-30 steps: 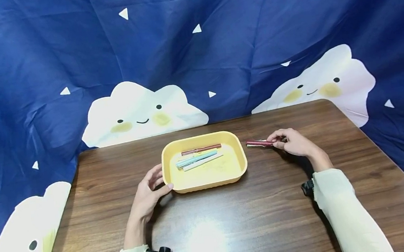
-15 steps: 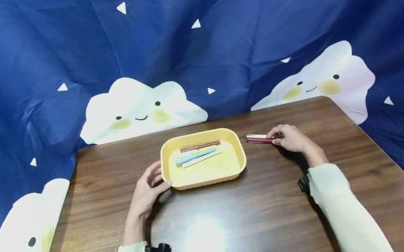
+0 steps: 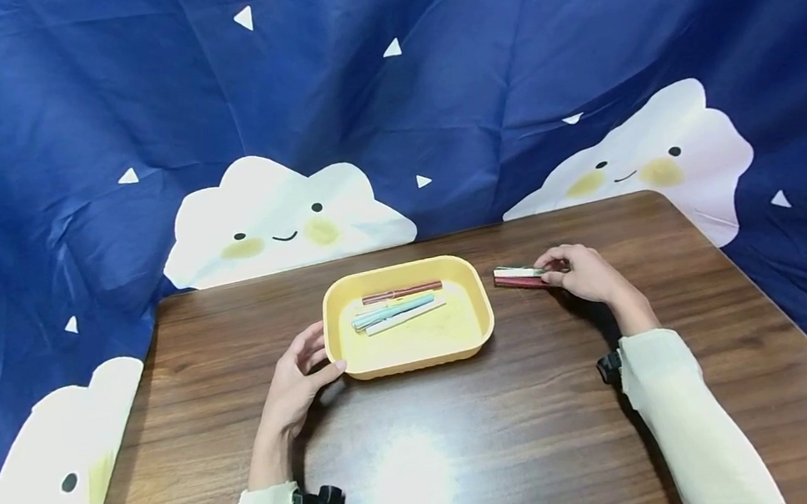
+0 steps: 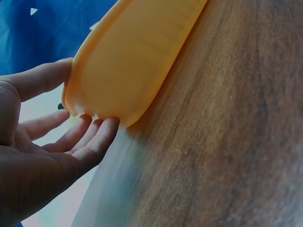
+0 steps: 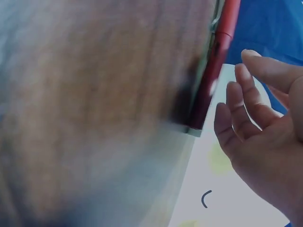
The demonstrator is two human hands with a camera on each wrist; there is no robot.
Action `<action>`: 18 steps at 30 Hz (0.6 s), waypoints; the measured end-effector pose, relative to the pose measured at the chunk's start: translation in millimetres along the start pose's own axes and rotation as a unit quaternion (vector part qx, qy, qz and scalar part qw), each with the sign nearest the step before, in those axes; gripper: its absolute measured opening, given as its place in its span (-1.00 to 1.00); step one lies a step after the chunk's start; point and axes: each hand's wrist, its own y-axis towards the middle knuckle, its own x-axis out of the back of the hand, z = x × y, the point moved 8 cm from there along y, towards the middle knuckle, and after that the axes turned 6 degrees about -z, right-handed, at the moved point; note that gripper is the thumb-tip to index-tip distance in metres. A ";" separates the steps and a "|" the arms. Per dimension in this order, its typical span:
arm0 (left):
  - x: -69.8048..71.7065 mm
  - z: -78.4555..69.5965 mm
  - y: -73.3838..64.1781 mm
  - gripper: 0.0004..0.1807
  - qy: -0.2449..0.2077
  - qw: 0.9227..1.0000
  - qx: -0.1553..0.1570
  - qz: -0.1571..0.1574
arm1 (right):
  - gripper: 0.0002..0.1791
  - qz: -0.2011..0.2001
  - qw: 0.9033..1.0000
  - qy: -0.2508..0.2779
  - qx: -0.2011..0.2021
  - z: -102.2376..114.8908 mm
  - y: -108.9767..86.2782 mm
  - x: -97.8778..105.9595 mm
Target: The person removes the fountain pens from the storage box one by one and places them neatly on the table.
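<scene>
My left hand (image 3: pixel 297 385) rests at the left end of a yellow plastic tray (image 3: pixel 417 365), thumb at its rim and fingertips against its end wall (image 4: pixel 118 61). Inside the tray lie a brown-red pen (image 3: pixel 403 292), a light blue pen (image 3: pixel 394 312), a white pen (image 3: pixel 406 318) and something yellow partly covered. Right of the tray, a dark red pen (image 3: pixel 521 282) and a white pen (image 3: pixel 515 272) lie side by side. Over their right ends is my right hand (image 3: pixel 582 273). In the right wrist view its loosely bent fingers (image 5: pixel 246 116) show a small gap from the red pen (image 5: pixel 215 71).
The brown wooden table (image 3: pixel 517 440) carries the tray near its far edge. Behind it hangs a blue cloth (image 3: pixel 385 103) with white clouds and triangles. Black camera straps (image 3: pixel 318 501) circle both wrists.
By the right hand, the white pen has come into view from beside the dark red pen and now lies on its far side. The left hand and tray keep their places.
</scene>
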 end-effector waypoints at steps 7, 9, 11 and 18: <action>0.4 1.8 -1.9 -0.18 -0.003 1.000 0.002 0.002 | -0.77 -0.024 0.997 0.068 0.018 15.2 3.2 5.1; -0.1 1.8 -1.6 -0.18 -0.003 1.000 0.001 0.002 | -0.75 -0.030 0.997 0.074 0.021 22.9 4.1 6.7; -0.5 1.3 -0.9 -0.18 -0.005 1.000 -0.001 0.003 | -0.74 -0.033 0.996 0.084 0.020 29.7 5.4 7.6; -1.6 1.2 0.4 -0.19 -0.004 1.000 -0.004 0.008 | -0.73 -0.035 0.994 0.106 0.004 46.3 5.3 8.0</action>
